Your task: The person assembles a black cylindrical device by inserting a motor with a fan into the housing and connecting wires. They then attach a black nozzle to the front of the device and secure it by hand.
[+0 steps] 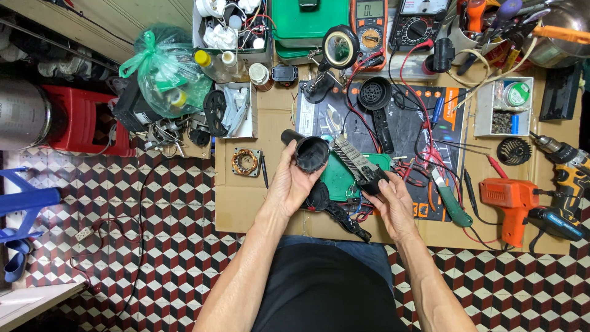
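at the far left a red stool stands on the checkered floor, and a knotted green plastic bag sits beside it at the edge of the cardboard-covered table. a small copper coil lies flat on the cardboard, just left of the hands. the left hand is wrapped around a black tube-shaped housing, open mouth turned up toward the camera, it seems so the inside can be seen. just beside it the right hand grips a grey finned part on a black base, angled toward the tube as if lined up with its opening; the two look close but apart. further right lie green-handled pliers, then an orange glue gun and a cordless drill, within easy reach.
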